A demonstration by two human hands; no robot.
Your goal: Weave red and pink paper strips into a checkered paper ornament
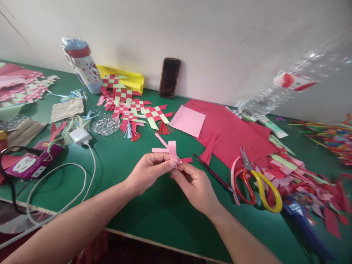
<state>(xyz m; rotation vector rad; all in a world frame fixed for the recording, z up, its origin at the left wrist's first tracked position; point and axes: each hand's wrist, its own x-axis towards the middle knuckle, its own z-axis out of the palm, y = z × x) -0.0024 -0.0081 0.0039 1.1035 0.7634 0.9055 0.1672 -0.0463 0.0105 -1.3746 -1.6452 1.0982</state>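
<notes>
Both hands meet above the green table (154, 216), near its front edge. My left hand (148, 172) pinches a small bundle of folded pink paper strips (171, 149), which cross and loop upward. My right hand (196, 189) is closed on the same bundle from the right, where a red strip (187, 160) sticks out. A thin dark pen (213, 173) lies just right of my right hand. Red-and-yellow-handled scissors (255, 183) lie further right beside a curled pink strip.
Several woven red-and-green paper pieces (132, 106) with tassels lie behind the hands. A pink square (188, 120) rests on red paper sheets (233, 132). Paper scraps (302, 183) pile at right. A phone (169, 77) leans on the wall. Bottle (82, 66), charger (79, 135) and cable sit left.
</notes>
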